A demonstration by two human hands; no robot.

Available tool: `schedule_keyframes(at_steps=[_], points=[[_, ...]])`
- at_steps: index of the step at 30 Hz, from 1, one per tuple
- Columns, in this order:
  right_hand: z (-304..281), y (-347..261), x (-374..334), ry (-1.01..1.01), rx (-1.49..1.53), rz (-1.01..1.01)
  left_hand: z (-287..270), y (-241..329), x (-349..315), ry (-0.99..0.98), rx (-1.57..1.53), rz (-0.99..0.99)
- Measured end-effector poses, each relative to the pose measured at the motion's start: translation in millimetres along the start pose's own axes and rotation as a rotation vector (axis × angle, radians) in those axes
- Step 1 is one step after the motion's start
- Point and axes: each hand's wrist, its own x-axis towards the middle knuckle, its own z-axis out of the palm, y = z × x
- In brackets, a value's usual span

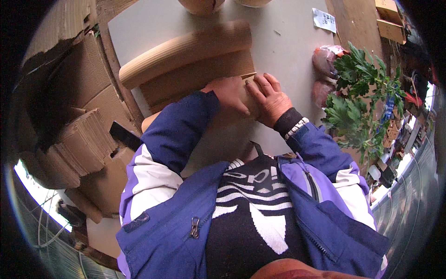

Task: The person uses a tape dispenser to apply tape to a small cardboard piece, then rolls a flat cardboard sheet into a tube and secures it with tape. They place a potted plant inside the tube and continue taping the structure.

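My left hand (229, 94) and right hand (271, 103) meet over a pale beige, rounded object (249, 93) at the front right corner of the corrugated cardboard sheet (186, 76). The left fingers are bent around its left side with the thumb toward me, slightly blurred. On its right side press the curled fingers of the right hand. Much of the object is covered by my hands, so its kind cannot be made out. Beyond my hands, the far part of the cardboard curls into a thick roll (186, 52). The sheet's near edge passes under my left sleeve.
Two rounded tan objects (200, 3) stand at the table's far edge. A printed paper slip (324, 20) lies far right, above wrapped reddish packages (325, 60) and leafy green stems (364, 88). Stacked cardboard (81, 142) and a dark flat object (124, 135) are on the left.
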Motion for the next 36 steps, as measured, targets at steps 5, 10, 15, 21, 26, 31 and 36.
schedule_keyframes(at_steps=[5,10,15,21,26,31,36], points=[[-12.4,3.3,20.8,-0.09,0.048,0.026,-15.6,-23.2,13.2,-0.052,-0.275,0.106],[-10.5,14.9,46.5,-0.188,0.05,0.04,-10.1,12.0,-15.2,0.23,0.077,-0.055],[-22.7,35.5,96.4,-0.458,0.082,0.068,-6.2,41.3,-16.1,0.368,0.437,-0.257],[13.2,40.2,39.5,0.205,0.389,0.387,-35.5,5.9,4.2,0.231,0.428,-0.06],[77.5,24.7,-54.0,0.277,0.743,0.416,1.2,46.9,-7.4,0.164,0.41,-0.165],[95.6,8.5,-130.3,0.171,0.782,0.544,67.4,96.6,-23.0,0.072,0.44,-0.234],[73.4,9.2,-141.8,0.172,0.535,0.341,87.0,105.0,-34.0,0.181,0.515,-0.159]])
